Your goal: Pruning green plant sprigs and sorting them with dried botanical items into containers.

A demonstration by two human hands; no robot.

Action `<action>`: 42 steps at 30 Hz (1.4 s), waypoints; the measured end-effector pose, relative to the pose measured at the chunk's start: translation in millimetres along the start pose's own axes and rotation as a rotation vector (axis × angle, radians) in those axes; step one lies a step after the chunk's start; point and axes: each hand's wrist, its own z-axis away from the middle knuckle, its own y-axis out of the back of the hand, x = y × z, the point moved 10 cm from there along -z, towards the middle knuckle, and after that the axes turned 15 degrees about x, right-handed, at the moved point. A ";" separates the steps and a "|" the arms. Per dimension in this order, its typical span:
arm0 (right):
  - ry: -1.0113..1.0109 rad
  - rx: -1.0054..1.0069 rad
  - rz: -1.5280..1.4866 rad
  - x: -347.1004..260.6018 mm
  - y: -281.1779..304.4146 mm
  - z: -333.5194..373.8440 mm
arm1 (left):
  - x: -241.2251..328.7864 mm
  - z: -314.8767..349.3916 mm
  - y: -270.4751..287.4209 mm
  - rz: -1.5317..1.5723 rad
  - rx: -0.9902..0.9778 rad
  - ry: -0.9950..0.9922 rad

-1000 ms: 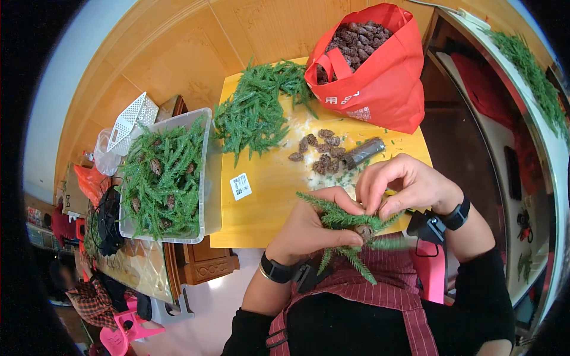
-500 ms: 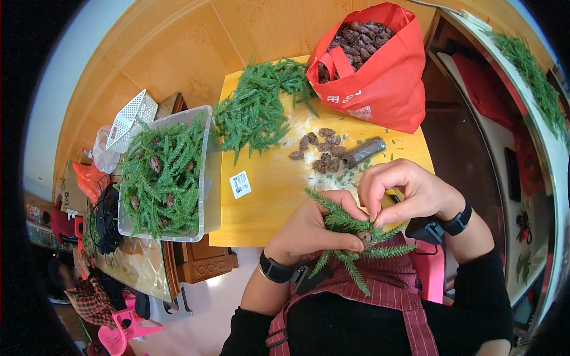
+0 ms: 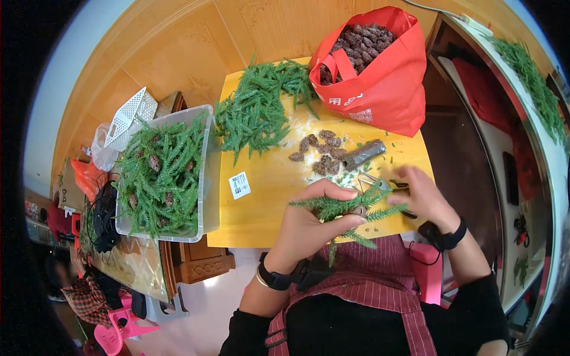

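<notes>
Now right hand (image 3: 423,199) off sprig (image 3: 347,209)

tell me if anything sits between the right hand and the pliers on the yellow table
Nothing visible does. The right hand is already at the pliers, its blurred fingers over them. The green sprig bundle in the left hand lies just beside, not between.

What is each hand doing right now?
Left hand: closed on the green sprig bundle.
Right hand: blurred, at the pliers; grip cannot be told.
</notes>
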 end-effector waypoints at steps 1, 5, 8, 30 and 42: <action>-0.039 -0.069 0.186 13.1 -13.4 14.8 | -0.6 -0.4 0.9 0.032 -0.002 0.011; 0.040 -0.023 0.170 1.4 -17.0 26.8 | 5.2 -2.2 1.6 0.064 -0.014 -0.035; 0.027 -0.062 0.142 -1.7 -15.0 24.4 | 3.3 -2.5 0.4 0.101 -0.050 0.010; 0.331 -0.023 -0.527 -82.4 82.9 12.0 | -15.9 0.5 -17.8 0.392 -0.351 0.238; 0.405 0.007 -0.337 -95.4 96.3 11.2 | -4.5 -2.7 -11.0 0.231 -0.340 0.202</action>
